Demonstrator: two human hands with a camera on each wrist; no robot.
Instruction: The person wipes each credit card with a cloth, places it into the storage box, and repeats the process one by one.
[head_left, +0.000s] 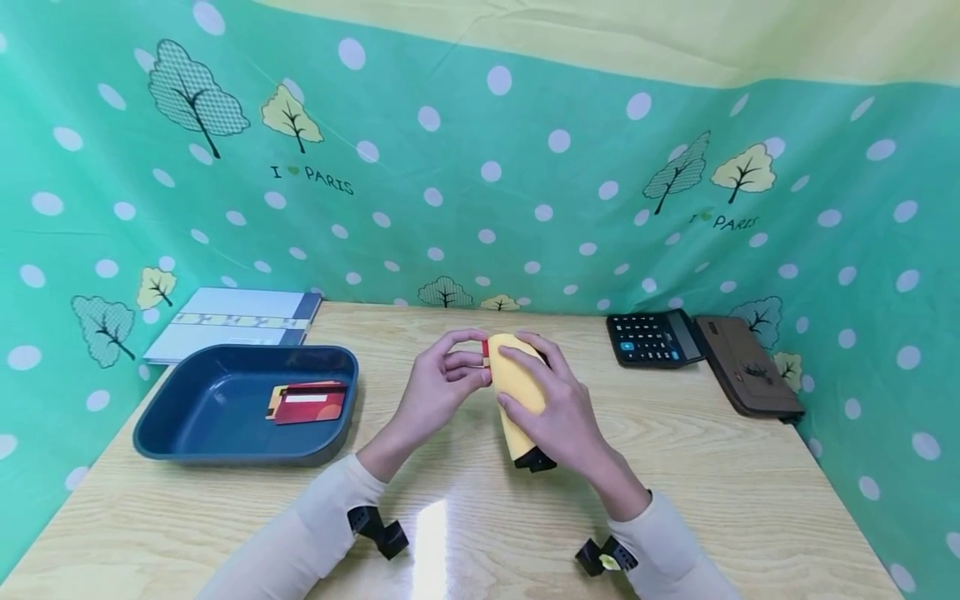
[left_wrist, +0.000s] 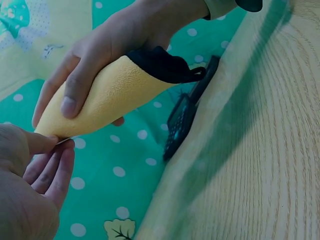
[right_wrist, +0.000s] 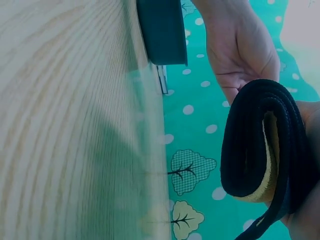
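My right hand [head_left: 562,408] grips a folded yellow cloth [head_left: 516,387] with black edging, held up over the middle of the table. In the right wrist view, the black edging [right_wrist: 242,145] shows several folded layers and a hanging loop. My left hand [head_left: 435,379] is at the cloth's left side and pinches a thin red card [head_left: 486,352] against it. Only a narrow strip of that card shows. The left wrist view has the left thumb and fingers [left_wrist: 60,175] at the cloth's lower end, with a pale card edge between them.
On the left stands a dark blue tray [head_left: 240,457], holding red and yellow cards [head_left: 311,404]. Behind it lies a white and blue book [head_left: 232,312]. At the back right are a black calculator [head_left: 645,337] and a brown case [head_left: 750,367]. A green dotted curtain [head_left: 465,167] surrounds the table.
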